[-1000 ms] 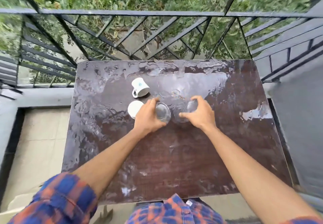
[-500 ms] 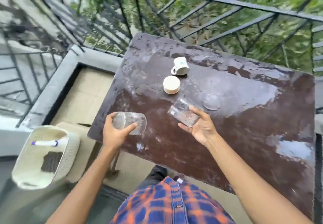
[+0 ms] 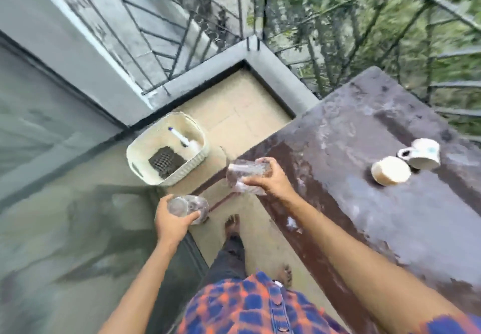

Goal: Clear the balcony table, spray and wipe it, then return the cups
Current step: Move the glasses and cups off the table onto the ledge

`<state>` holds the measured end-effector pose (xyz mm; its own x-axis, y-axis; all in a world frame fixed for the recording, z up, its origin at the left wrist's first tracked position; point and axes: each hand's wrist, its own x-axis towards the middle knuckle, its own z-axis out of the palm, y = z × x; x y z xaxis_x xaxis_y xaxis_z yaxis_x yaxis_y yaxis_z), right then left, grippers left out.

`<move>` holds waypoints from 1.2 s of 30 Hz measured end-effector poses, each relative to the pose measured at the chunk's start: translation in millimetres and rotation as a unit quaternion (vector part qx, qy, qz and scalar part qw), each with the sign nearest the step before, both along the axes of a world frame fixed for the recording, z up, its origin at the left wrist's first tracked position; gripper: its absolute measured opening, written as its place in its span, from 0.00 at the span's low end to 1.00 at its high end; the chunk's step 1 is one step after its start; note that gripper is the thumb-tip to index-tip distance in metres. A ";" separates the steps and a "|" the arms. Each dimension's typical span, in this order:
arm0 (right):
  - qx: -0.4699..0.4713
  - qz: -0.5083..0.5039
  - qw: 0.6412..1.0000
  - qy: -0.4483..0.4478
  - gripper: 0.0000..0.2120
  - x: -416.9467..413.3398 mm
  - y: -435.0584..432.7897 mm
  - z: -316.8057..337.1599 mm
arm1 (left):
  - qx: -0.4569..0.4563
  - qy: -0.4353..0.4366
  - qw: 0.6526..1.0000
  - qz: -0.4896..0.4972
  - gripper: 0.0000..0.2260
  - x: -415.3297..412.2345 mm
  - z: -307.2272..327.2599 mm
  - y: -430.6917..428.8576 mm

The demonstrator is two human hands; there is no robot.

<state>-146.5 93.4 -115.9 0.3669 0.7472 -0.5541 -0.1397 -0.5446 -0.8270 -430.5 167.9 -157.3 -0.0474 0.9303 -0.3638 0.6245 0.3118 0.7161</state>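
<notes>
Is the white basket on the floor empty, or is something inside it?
Not empty. The basket holds a white bottle with a blue tip and a dark cloth lying on its bottom.

Head cam, wide-angle, steep downwd, close over table (image 3: 377, 224) edge

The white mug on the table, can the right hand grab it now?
Probably not yet. The right hand grips a clear glass, so its fingers are busy, and the white mug lies on its side farther along the table.
</notes>
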 end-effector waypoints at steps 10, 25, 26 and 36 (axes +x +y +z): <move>-0.090 0.293 0.925 -0.225 0.38 -88.8 129.0 -58.6 | -0.103 0.061 0.993 -0.012 0.35 -39.2 -58.9 63.3; -0.148 0.488 0.760 -0.404 0.35 -106.2 224.5 -164.1 | -0.117 0.117 0.985 -0.054 0.34 -50.3 -148.4 130.3; -0.144 0.490 0.756 -0.408 0.35 -107.8 226.2 -168.5 | -0.115 0.117 0.985 -0.055 0.35 -52.9 -152.1 132.5; -0.114 0.487 0.748 -0.436 0.37 -109.7 244.7 -180.7 | -0.085 0.131 0.985 -0.078 0.35 -59.4 -169.0 168.9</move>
